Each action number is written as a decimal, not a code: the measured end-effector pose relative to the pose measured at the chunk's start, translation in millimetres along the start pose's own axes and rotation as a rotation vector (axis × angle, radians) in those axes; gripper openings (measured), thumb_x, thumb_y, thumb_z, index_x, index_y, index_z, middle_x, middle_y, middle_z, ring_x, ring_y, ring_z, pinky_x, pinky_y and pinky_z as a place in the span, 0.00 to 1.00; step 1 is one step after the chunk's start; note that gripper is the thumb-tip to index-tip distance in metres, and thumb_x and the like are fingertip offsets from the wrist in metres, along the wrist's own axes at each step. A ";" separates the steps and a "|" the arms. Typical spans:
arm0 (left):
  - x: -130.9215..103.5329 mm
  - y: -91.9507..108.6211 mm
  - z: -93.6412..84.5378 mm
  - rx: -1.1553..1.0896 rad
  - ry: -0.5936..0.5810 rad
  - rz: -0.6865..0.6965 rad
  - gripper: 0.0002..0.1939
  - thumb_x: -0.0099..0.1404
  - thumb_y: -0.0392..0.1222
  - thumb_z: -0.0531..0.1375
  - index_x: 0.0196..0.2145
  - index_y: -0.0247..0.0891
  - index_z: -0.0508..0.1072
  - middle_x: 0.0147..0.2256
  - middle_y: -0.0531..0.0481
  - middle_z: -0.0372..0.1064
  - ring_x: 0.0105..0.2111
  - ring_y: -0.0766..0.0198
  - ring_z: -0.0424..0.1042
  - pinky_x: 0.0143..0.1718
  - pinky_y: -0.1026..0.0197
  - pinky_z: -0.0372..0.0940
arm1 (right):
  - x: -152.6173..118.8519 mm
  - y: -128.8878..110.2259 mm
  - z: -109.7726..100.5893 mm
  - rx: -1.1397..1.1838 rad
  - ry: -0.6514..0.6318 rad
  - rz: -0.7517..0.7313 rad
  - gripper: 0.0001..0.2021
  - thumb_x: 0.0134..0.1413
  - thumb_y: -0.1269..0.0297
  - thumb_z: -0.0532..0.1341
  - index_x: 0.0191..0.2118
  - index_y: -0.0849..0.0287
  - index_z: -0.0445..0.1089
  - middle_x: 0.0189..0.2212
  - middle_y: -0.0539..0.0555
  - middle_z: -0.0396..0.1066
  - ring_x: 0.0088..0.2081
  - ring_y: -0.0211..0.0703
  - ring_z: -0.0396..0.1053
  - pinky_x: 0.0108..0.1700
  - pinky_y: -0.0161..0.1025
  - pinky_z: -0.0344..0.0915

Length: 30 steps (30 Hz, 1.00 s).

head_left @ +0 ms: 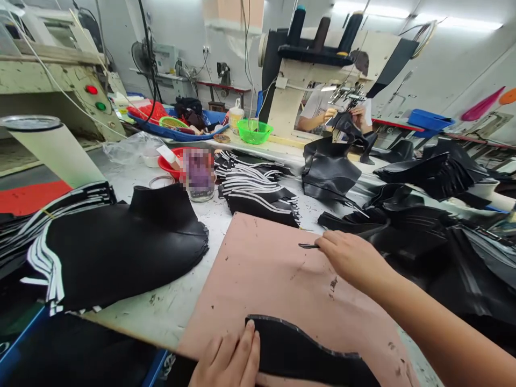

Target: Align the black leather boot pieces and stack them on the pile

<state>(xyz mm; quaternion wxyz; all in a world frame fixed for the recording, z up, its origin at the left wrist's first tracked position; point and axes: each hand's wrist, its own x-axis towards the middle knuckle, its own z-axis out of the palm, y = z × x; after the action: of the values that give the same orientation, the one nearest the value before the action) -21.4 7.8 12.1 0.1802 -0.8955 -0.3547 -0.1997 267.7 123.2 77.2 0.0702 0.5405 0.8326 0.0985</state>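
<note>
My left hand (229, 357) lies with its fingers stretched over the left end of a curved black leather piece (298, 346), pressing it to the board. A thin grey line runs along that piece's upper edge. Higher up and to the right, my right hand (349, 258) is closed around a thin, dark, flat-ended tool (308, 245); its exact kind is hidden by my fingers. Under both hands is a pinkish board (250, 258). Beyond it lies a stack of black pieces with white edge strips (262, 193).
Large black leather pieces (133, 252) are piled at left. More black pieces (423, 231) cover the right side. A can (201, 192) and a red bowl (169, 164) stand behind the board. A sewing machine (282, 99) rises at the back, with another person's hands (328, 115) beyond.
</note>
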 end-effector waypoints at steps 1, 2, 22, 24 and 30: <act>-1.6 3.4 2.2 -0.032 0.012 -0.046 0.17 0.64 0.46 0.51 0.41 0.40 0.75 0.42 0.50 0.76 0.35 0.61 0.69 0.40 0.58 0.56 | -0.9 -14.0 -7.7 0.106 -0.067 -0.040 0.11 0.52 0.78 0.53 0.36 0.58 0.69 0.33 0.55 0.70 0.35 0.44 0.67 0.34 0.37 0.54; -3.0 6.6 4.4 -0.064 0.019 -0.094 0.17 0.64 0.49 0.51 0.41 0.40 0.76 0.41 0.50 0.76 0.35 0.60 0.69 0.41 0.58 0.55 | -1.1 -28.0 -14.7 0.233 -0.140 -0.073 0.09 0.54 0.75 0.54 0.37 0.57 0.69 0.33 0.54 0.71 0.34 0.44 0.67 0.33 0.37 0.54; -10.0 13.6 8.3 -0.124 -0.120 -0.106 0.18 0.63 0.49 0.52 0.46 0.41 0.73 0.46 0.48 0.73 0.41 0.60 0.68 0.45 0.59 0.51 | 29.8 -107.4 -6.9 0.847 -0.588 -0.149 0.10 0.56 0.64 0.56 0.28 0.60 0.71 0.24 0.51 0.71 0.25 0.38 0.62 0.26 0.33 0.51; -9.4 13.0 8.6 -0.130 -0.112 -0.104 0.18 0.64 0.49 0.51 0.46 0.40 0.73 0.46 0.48 0.73 0.43 0.60 0.67 0.46 0.59 0.51 | 30.6 -108.6 -6.7 0.829 -0.580 -0.146 0.10 0.55 0.64 0.56 0.28 0.60 0.71 0.25 0.52 0.71 0.25 0.39 0.63 0.26 0.33 0.51; -4.9 10.5 10.2 -0.130 -0.134 -0.045 0.21 0.62 0.53 0.51 0.45 0.37 0.72 0.47 0.44 0.72 0.51 0.56 0.63 0.51 0.57 0.49 | 30.5 -108.3 -7.7 0.807 -0.553 -0.137 0.11 0.54 0.63 0.56 0.26 0.60 0.70 0.25 0.53 0.71 0.26 0.40 0.63 0.26 0.35 0.51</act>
<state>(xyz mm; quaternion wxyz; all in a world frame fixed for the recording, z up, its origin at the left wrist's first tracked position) -14.8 2.6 -0.9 0.0928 -0.9084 -0.3723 -0.1662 157.6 107.5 58.4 0.0801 0.4744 0.7881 -0.3839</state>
